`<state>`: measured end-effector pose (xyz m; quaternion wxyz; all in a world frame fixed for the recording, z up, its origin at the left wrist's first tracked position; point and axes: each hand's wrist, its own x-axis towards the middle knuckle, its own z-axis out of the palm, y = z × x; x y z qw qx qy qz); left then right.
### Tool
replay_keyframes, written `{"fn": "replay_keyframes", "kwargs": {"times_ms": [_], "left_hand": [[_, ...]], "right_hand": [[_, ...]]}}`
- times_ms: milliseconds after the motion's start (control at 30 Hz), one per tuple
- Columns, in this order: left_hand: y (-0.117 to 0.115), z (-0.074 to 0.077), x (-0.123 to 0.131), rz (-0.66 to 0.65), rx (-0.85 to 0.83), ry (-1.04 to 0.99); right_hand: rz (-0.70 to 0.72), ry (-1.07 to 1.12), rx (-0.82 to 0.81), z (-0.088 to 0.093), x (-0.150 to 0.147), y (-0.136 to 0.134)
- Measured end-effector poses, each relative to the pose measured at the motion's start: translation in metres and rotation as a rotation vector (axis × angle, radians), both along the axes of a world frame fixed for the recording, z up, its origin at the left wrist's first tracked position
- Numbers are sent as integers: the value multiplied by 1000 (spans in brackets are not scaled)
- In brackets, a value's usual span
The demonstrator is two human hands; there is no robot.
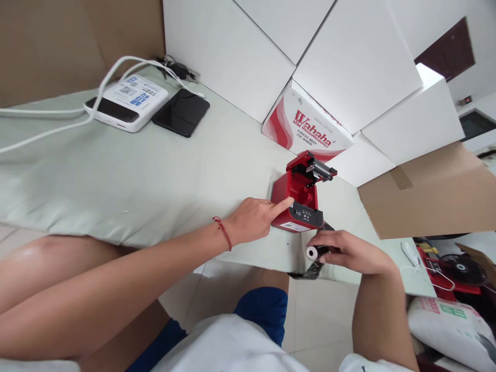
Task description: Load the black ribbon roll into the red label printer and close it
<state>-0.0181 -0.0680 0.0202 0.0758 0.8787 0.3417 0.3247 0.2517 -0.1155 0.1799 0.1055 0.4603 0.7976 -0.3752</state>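
Note:
A small red thermal printer [281,199] stands on the pale-covered table with its lid [306,161] raised and its paper compartment open. My left hand [256,219] is at its near left side. The index finger stretches over the rim by the black button panel [307,214], while the other fingers are curled and the thumb is hidden. Just in front of the printer, my right hand [341,250] grips a small white paper roll [311,253], its hollow core end facing left. Dark, shiny plastic wrapping [312,271] hangs beneath the roll at the table edge.
White boxes and a Wahaha water carton [306,126] stand behind the printer. A white power bank [129,101] with cables and a black phone [182,112] lie at the left. A cardboard box [426,191] borders the right side. The table's front edge runs close to my legs.

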Motion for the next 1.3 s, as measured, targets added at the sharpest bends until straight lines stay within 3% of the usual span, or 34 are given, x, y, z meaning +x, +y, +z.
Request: {"fn": "replay_keyframes", "kwargs": {"times_ms": [67, 133, 233, 333, 467, 633, 733, 967, 1300], "left_hand": [[0, 0, 1, 1, -5, 12], [0, 0, 1, 2, -9, 23], [0, 2, 1, 7, -6, 40], [-1, 6, 0, 14, 0, 61], [-3, 12, 0, -2, -31, 98], [-9, 17, 1, -45, -84, 104], [-15, 19, 4, -86, -113, 136], [-18, 18, 7, -124, -141, 220], [-17, 17, 9, -132, -152, 176]], "right_hand": [[13, 52, 75, 26, -10, 1], [-66, 75, 246, 37, -21, 10], [-206, 15, 474, 28, -38, 38], [-227, -113, 554, 9, -56, 68], [-108, -340, 501, -1, -77, 94], [-16, -505, 358, 9, -82, 103], [-26, -479, 304, 8, -80, 105], [-43, -409, 261, -19, -76, 121], [-159, -209, 208, -36, -58, 127]]}}
